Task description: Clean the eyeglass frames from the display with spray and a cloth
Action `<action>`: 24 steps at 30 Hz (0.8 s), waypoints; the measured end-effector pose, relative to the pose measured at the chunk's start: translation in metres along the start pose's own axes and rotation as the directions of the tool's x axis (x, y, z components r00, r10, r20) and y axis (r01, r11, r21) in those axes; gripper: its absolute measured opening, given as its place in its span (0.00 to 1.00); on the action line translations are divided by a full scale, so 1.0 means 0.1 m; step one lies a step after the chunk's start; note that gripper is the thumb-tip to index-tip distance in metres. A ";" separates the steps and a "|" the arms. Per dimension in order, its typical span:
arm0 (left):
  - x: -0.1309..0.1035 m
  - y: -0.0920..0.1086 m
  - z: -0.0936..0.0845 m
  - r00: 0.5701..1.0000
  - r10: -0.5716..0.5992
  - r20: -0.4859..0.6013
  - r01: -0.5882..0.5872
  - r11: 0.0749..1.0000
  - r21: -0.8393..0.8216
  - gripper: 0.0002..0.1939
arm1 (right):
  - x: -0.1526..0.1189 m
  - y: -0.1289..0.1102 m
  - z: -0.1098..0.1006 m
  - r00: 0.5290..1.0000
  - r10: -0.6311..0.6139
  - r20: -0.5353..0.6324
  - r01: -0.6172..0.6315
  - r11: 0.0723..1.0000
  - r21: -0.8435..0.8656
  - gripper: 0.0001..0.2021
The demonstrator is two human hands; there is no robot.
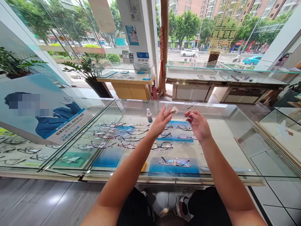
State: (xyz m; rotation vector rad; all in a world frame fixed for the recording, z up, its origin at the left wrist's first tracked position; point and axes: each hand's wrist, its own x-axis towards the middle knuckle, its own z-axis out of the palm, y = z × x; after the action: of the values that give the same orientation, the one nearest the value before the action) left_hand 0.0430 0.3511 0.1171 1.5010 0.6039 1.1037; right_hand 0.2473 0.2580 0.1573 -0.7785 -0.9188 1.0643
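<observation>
My right hand [199, 125] is closed, fingertips pinching a pair of thin-rimmed eyeglasses [192, 106] above the glass display case [218, 116]. The clear lenses make much of the frame hard to see. To its left, my left hand [160, 123] is held up with its fingers stretched out and nothing visible in them. A crumpled beige cloth [174, 110] lies just beyond the left fingertips. Further left, a small white spray bottle [149, 115] stands upright on the glass. Below my hands, several eyeglasses [162, 146] rest in rows inside the case.
Gold-rimmed eyeglasses [175, 162] lie on a blue card near the case's front edge. A large poster board [42, 110] leans at the left. Other glass cases [127, 75] stand by the windows, with a potted plant [96, 84] and a red fire extinguisher [154, 92] nearby.
</observation>
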 end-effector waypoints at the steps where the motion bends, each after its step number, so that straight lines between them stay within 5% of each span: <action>1: -0.03 0.01 0.02 0.997 0.075 0.006 -0.076 0.994 0.085 0.43 | 0.00 -0.01 0.00 1.000 -0.001 0.014 0.001 1.000 -0.011 0.09; 5: -0.15 0.12 0.08 0.925 0.380 0.004 -0.343 0.832 0.436 0.42 | -0.02 -0.06 -0.02 0.995 0.029 0.096 -0.023 0.997 -0.067 0.08; 9: -0.24 0.24 0.13 0.843 0.536 0.033 -0.455 0.680 0.575 0.40 | -0.05 -0.12 -0.06 0.963 0.104 0.249 -0.082 0.992 -0.098 0.08; 16: -0.38 0.38 0.22 0.781 0.605 0.154 -0.570 0.591 0.571 0.44 | -0.04 -0.14 -0.16 0.828 0.295 0.477 -0.236 0.955 -0.181 0.10; 24: -0.43 0.44 0.25 0.813 0.570 0.117 -0.533 0.650 0.542 0.33 | -0.03 -0.10 -0.22 0.749 0.362 0.556 -0.323 0.931 -0.172 0.14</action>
State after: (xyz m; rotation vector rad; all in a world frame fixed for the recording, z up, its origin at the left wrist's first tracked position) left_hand 0.0382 0.2919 0.1474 2.2716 0.5435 1.5344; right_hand 0.2697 0.2498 0.1559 -0.6977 -1.3676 1.6632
